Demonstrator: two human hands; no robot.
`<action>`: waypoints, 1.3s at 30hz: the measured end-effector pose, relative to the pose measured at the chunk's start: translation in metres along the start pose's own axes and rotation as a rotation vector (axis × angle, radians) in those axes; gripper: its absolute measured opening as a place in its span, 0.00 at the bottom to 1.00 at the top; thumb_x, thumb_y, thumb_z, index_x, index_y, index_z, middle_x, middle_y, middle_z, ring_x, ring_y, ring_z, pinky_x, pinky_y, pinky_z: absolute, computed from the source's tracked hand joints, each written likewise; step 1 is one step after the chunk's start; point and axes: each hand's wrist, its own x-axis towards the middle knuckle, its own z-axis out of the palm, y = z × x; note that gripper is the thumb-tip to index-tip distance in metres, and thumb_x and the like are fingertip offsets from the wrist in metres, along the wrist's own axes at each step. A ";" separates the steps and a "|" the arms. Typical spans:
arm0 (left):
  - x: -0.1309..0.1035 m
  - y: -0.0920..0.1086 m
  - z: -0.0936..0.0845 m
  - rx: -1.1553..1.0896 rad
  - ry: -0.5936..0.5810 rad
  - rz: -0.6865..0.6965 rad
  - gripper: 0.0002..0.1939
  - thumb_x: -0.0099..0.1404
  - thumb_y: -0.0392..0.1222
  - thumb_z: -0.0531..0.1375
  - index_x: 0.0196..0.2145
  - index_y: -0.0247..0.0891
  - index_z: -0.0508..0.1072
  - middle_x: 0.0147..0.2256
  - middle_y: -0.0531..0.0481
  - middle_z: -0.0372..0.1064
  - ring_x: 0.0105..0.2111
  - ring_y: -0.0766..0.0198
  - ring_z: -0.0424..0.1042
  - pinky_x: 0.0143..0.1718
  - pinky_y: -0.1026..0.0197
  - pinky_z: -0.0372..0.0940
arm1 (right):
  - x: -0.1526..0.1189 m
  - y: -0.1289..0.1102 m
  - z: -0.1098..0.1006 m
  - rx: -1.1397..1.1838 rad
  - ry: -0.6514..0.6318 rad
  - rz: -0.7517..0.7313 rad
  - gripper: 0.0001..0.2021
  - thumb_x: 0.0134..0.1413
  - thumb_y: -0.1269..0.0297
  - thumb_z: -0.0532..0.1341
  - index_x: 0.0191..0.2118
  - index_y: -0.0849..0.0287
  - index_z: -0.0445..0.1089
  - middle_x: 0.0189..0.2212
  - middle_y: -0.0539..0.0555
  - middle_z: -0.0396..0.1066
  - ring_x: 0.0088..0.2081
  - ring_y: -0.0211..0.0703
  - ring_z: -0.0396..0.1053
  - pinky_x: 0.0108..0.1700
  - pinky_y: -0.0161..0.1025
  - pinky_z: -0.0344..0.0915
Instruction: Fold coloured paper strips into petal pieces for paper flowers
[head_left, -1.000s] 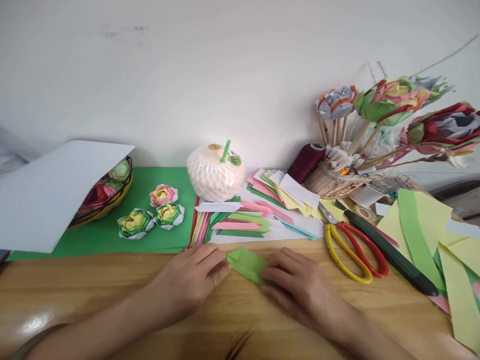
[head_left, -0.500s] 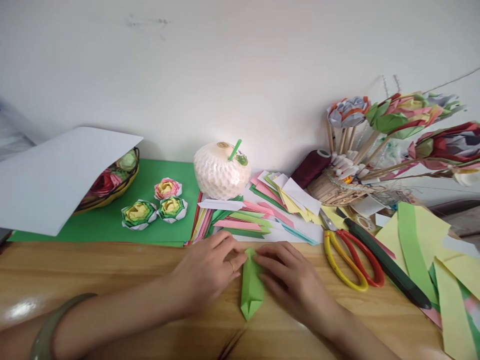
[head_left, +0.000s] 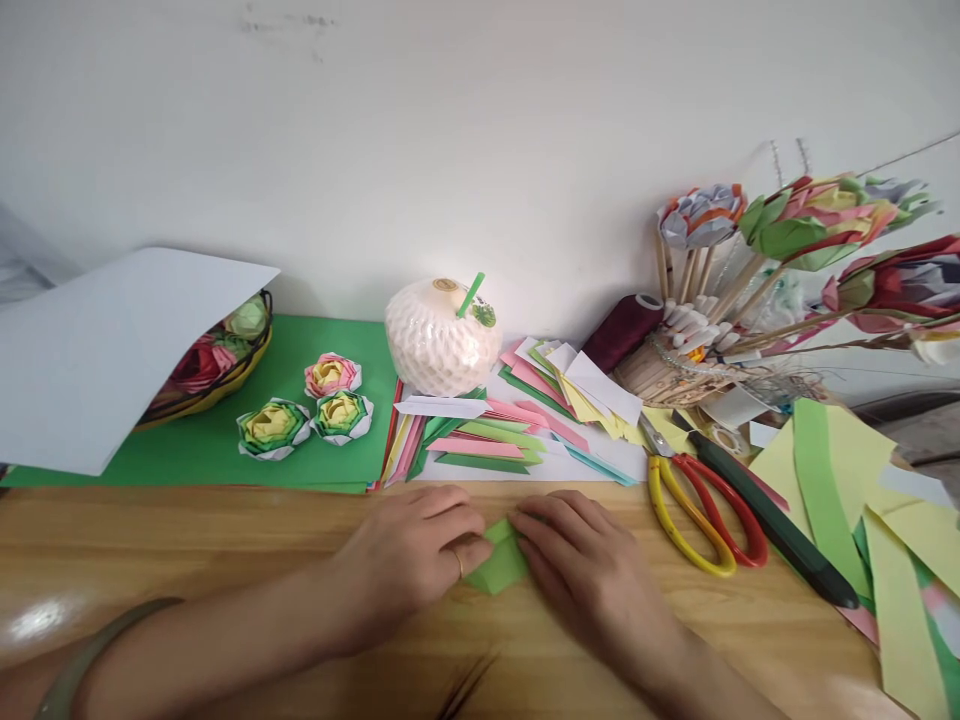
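Observation:
A folded piece of light green paper (head_left: 498, 562) lies on the wooden table between my two hands. My left hand (head_left: 416, 550) pinches its left edge between thumb and curled fingers; a thin ring sits on one finger. On the other side, the bent fingers of my right hand (head_left: 592, 560) hold its right edge against the tabletop. Part of the paper is hidden under the fingers of both hands. Just behind, folded paper strips (head_left: 480, 448) in pink, green and white lie in a loose pile.
Scissors (head_left: 701, 505) with red and yellow handles and a dark-handled knife (head_left: 780, 525) lie to the right, near paper scraps (head_left: 915, 600). Behind stand a wrapped coconut (head_left: 442, 345) with a straw and stemmed paper flowers (head_left: 817, 225). Small paper lotuses (head_left: 341, 415) rest on green sheets (head_left: 341, 330) at left.
The green paper, a long upright strip before, now shows as a shorter, wider folded shape turned at an angle. Both hands remain at its sides.

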 end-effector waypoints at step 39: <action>0.000 0.001 0.000 0.103 -0.058 0.022 0.15 0.72 0.34 0.47 0.31 0.35 0.70 0.28 0.49 0.68 0.32 0.61 0.67 0.34 0.59 0.65 | -0.003 0.020 -0.013 0.278 -0.106 0.020 0.05 0.61 0.72 0.54 0.40 0.59 0.66 0.34 0.55 0.70 0.38 0.44 0.66 0.39 0.42 0.67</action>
